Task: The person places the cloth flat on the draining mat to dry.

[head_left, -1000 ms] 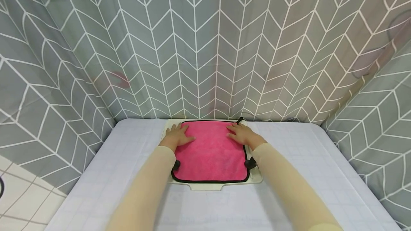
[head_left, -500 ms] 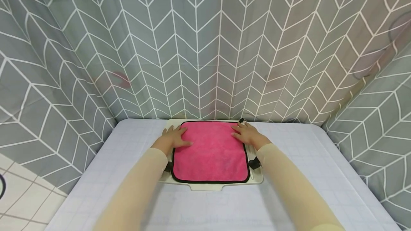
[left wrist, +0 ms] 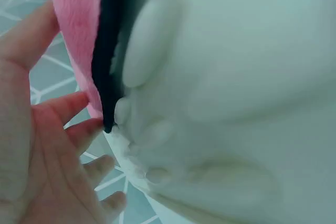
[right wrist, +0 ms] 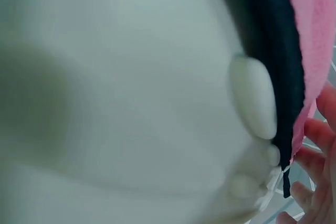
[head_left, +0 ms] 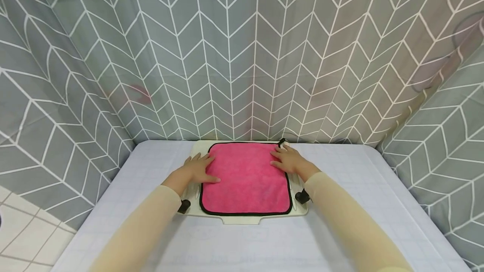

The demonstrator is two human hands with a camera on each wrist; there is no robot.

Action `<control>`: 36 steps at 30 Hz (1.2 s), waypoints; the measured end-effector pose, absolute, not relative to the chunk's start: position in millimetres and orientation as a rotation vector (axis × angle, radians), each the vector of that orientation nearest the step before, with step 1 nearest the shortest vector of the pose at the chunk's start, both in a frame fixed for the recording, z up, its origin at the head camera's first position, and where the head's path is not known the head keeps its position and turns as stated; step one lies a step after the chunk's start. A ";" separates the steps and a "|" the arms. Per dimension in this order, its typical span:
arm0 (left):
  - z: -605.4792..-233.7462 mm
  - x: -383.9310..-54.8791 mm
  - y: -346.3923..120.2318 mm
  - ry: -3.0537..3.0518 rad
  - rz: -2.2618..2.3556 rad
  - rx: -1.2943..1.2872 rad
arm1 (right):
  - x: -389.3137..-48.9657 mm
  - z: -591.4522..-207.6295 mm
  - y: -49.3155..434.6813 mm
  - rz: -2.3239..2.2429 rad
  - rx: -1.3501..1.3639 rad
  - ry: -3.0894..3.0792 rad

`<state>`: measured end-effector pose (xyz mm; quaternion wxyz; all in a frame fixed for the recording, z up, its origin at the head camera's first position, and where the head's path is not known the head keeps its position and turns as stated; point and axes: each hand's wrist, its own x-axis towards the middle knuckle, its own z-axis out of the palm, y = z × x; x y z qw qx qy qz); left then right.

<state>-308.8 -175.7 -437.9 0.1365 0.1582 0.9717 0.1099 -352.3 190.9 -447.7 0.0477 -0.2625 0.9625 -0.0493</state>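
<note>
A pink towel (head_left: 245,179) with a black border lies spread flat over an off-white plastic board (head_left: 242,220). My left hand (head_left: 194,169) rests at the towel's left edge with fingers spread, its thumb and fingertips over the pink and the palm over the board's side. On the upper right edge lies my right hand (head_left: 289,160), fingers extended onto the pink fabric. Beside it, a small black loop (head_left: 281,141) sticks out at the towel's far right corner. In the left wrist view, fingertips touch the black edging (left wrist: 107,61); raised white bumps (right wrist: 254,98) show under the towel's edge in the right wrist view.
The board lies at the far side of a table with a white cloth (head_left: 242,247). A grey curtain (head_left: 242,53) with white chevron lines surrounds the back and sides. Pale floor tiles (head_left: 26,230) show at lower left.
My left hand has slid left and a little nearer, uncovering more of the towel's left edge. My right hand has shifted slightly right. The towel stays nearly in place.
</note>
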 end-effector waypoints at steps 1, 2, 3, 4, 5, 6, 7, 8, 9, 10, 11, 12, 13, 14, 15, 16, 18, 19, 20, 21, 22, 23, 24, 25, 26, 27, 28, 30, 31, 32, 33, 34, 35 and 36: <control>-439.1 -305.6 -176.4 2.804 0.297 0.481 | -351.4 -447.1 191.2 -0.147 -0.791 2.924; -440.2 -302.7 -177.1 2.796 0.281 0.501 | -350.5 -446.4 191.9 -0.148 -0.782 2.919; -441.3 -300.1 -178.0 2.789 0.272 0.524 | -349.8 -445.7 193.0 -0.150 -0.779 2.921; -442.3 -298.0 -178.7 2.785 0.267 0.545 | -349.2 -445.1 194.3 -0.147 -0.779 2.926; -443.1 -296.3 -179.5 2.785 0.262 0.565 | -348.7 -444.8 196.0 -0.138 -0.782 2.934; -444.2 -295.0 -180.4 2.787 0.257 0.576 | -347.9 -444.7 198.2 -0.134 -0.785 2.940; -445.5 -293.7 -181.3 2.795 0.248 0.586 | -347.6 -444.9 200.7 -0.127 -0.787 2.945; -446.3 -292.1 -181.9 2.805 0.256 0.600 | -347.2 -445.3 203.2 -0.120 -0.787 2.949; -447.2 -290.4 -182.6 2.817 0.259 0.615 | -346.5 -445.6 205.9 -0.115 -0.793 2.953; -448.1 -288.6 -183.2 2.827 0.260 0.622 | -345.8 -445.9 208.1 -0.103 -0.810 2.959; -448.9 -286.6 -183.9 2.835 0.262 0.620 | -344.9 -445.8 210.0 -0.098 -0.820 2.961; -449.9 -284.0 -184.5 2.842 0.260 0.618 | -343.4 -445.4 211.7 -0.110 -0.828 2.960; -450.0 -281.2 -185.2 2.850 0.266 0.621 | -341.9 -444.6 213.2 -0.120 -0.827 2.954; -450.1 -278.4 -186.2 2.853 0.268 0.627 | -339.6 -442.9 214.1 -0.137 -0.827 2.944; -449.7 -275.0 -186.9 2.851 0.260 0.628 | -336.8 -441.0 215.2 -0.152 -0.829 2.932; -449.3 -271.5 -187.4 2.848 0.253 0.628 | -333.2 -439.0 216.2 -0.162 -0.825 2.917; -449.1 -265.0 -188.5 2.842 0.243 0.640 | -324.7 -434.9 217.8 -0.198 -0.807 2.879; -448.6 -262.2 -189.3 2.838 0.245 0.647 | -320.3 -433.1 218.1 -0.201 -0.807 2.860; -448.7 -259.8 -190.2 2.833 0.243 0.654 | -315.9 -431.9 218.4 -0.204 -0.814 2.845; -448.5 -257.4 -191.1 2.831 0.244 0.656 | -311.8 -431.4 218.6 -0.202 -0.826 2.830; -448.8 -255.8 -192.7 2.832 0.248 0.658 | -308.3 -431.4 218.5 -0.201 -0.833 2.815; -448.8 -254.7 -194.5 2.832 0.252 0.661 | -305.5 -431.5 218.4 -0.202 -0.839 2.804; -448.3 -253.7 -196.6 2.835 0.260 0.663 | -303.5 -432.1 218.2 -0.201 -0.843 2.795; -448.0 -253.0 -198.9 2.839 0.257 0.660 | -301.7 -432.3 218.2 -0.201 -0.847 2.788; -447.7 -252.1 -201.4 2.842 0.257 0.660 | -300.5 -432.7 218.0 -0.209 -0.845 2.784; -447.3 -251.1 -203.9 2.843 0.255 0.655 | -299.3 -433.0 217.9 -0.210 -0.846 2.783; -447.1 -250.1 -206.4 2.842 0.258 0.647 | -298.3 -432.8 217.5 -0.214 -0.847 2.785; -447.9 -247.7 -210.8 2.837 0.260 0.629 | -296.1 -432.9 218.0 -0.223 -0.851 2.786; -448.0 -245.9 -212.4 2.833 0.262 0.622 | -294.8 -433.0 218.8 -0.227 -0.856 2.784; -448.1 -244.0 -213.7 2.830 0.270 0.621 | -293.5 -433.1 219.8 -0.228 -0.863 2.783; -448.5 -242.3 -214.8 2.827 0.279 0.616 | -292.1 -433.4 221.3 -0.221 -0.872 2.785; -448.6 -240.5 -215.4 2.826 0.299 0.621 | -290.6 -433.4 222.9 -0.222 -0.875 2.784; -448.6 -238.2 -216.0 2.827 0.312 0.629 | -288.7 -433.9 224.8 -0.225 -0.874 2.782; -448.3 -235.8 -216.4 2.831 0.325 0.638 | -286.6 -434.3 226.7 -0.222 -0.879 2.784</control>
